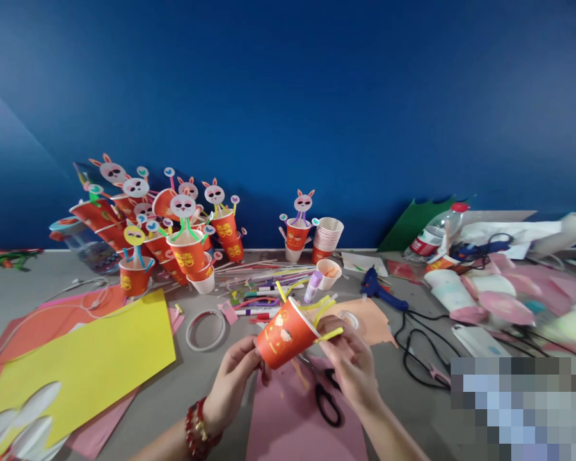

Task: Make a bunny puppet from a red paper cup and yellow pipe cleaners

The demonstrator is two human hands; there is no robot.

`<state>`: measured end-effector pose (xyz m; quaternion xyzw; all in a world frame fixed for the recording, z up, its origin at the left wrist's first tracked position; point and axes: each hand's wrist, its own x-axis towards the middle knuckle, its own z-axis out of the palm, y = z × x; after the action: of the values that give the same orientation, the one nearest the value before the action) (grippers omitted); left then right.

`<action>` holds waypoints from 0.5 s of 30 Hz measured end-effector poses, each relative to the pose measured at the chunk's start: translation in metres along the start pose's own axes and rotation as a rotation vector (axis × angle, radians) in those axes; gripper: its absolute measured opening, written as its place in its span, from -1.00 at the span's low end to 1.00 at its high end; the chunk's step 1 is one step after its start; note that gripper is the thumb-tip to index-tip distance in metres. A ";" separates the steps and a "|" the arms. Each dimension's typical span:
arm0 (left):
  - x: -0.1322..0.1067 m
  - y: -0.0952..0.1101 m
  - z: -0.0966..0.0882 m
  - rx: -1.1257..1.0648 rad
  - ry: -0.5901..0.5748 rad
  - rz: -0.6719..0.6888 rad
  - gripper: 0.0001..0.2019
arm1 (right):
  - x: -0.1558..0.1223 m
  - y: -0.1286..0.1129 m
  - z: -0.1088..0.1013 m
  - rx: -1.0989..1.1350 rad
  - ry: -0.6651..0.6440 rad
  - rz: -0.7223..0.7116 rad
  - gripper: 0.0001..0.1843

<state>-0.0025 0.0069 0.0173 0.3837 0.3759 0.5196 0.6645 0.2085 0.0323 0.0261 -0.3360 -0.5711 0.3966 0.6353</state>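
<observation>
A red paper cup [285,334] with printed figures is tilted between my hands, its mouth toward the upper right. My left hand [237,365] grips the cup near its base. At the rim, my right hand [350,358] has its fingers closed around a yellow pipe cleaner [330,335] that sticks out of the cup. More yellow strips show at the mouth and on the far side. Below the hands lie black-handled scissors [327,404] on a pink paper sheet [288,416].
Several decorated bunny cups [186,250] crowd the back left. A stack of cups [327,237], a blue glue gun [383,291] with black cord and a plastic bottle [434,237] stand behind. Yellow paper [100,365] lies left, beside a tape roll [205,330].
</observation>
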 end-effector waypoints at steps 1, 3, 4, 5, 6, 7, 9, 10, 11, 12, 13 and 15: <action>0.000 0.001 0.001 0.008 0.002 -0.007 -0.68 | 0.000 -0.002 0.001 -0.011 -0.009 -0.015 -0.92; 0.000 0.002 0.002 0.003 0.008 -0.020 -0.67 | 0.002 -0.006 0.002 -0.035 -0.029 -0.044 -0.92; 0.000 0.002 0.002 -0.010 0.015 -0.024 -0.68 | 0.003 -0.009 0.003 -0.052 -0.038 -0.058 -0.92; 0.001 0.001 0.002 -0.026 0.019 -0.027 -0.70 | 0.003 -0.011 0.003 -0.072 -0.042 -0.073 -0.92; 0.001 0.001 0.001 -0.039 0.024 -0.030 -0.71 | 0.004 -0.014 0.004 -0.092 -0.042 -0.091 -0.92; 0.002 0.000 0.001 -0.047 0.026 -0.033 -0.72 | 0.004 -0.015 0.004 -0.111 -0.045 -0.108 -0.92; 0.003 -0.002 0.000 -0.042 0.033 -0.031 -0.71 | 0.005 -0.018 0.005 -0.133 -0.057 -0.137 -0.92; 0.003 -0.003 -0.001 -0.033 0.034 -0.025 -0.71 | 0.005 -0.018 0.005 -0.139 -0.067 -0.153 -0.92; 0.003 -0.004 -0.001 -0.021 0.033 -0.018 -0.71 | 0.005 -0.019 0.005 -0.144 -0.076 -0.171 -0.92; 0.003 -0.005 -0.001 -0.009 0.030 -0.013 -0.71 | 0.006 -0.020 0.005 -0.150 -0.085 -0.193 -0.91; 0.002 -0.005 -0.001 0.001 0.025 -0.011 -0.71 | 0.006 -0.021 0.004 -0.161 -0.093 -0.217 -0.90; 0.001 -0.007 -0.002 0.014 0.011 -0.016 -0.72 | 0.007 -0.024 0.004 -0.193 -0.106 -0.267 -0.85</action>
<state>-0.0012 0.0069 0.0101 0.3823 0.3862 0.5139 0.6638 0.2076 0.0278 0.0509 -0.2955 -0.6787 0.2691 0.6162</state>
